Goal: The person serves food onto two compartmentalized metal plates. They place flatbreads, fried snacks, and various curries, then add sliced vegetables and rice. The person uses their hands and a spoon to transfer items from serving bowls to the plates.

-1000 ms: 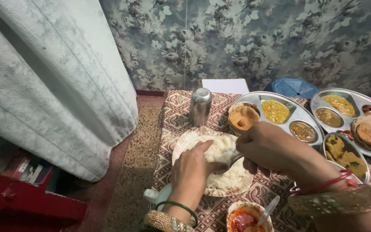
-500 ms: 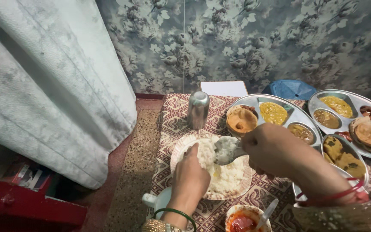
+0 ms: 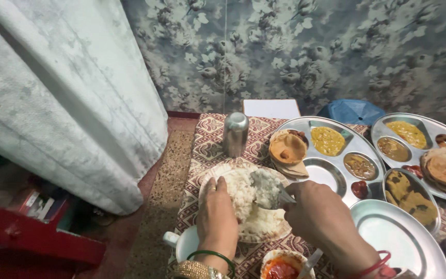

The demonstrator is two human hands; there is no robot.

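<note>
Head view: right hand (image 3: 320, 216) grips a spoon (image 3: 277, 195) heaped with rice over the rice plate (image 3: 213, 173); left hand (image 3: 217, 214), fingers together, steadies the plate at nine o'clock. Scooping underway; carrying level likely follows.

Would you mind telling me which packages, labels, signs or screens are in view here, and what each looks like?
Printed packets or booklets: lower left, on the red shelf under the curtain; flat, red, white and blue, too blurred to tell more.
White flat card or box: against the floral wall behind the steel tumbler; rectangular, plain.
No signs or screens.
</note>
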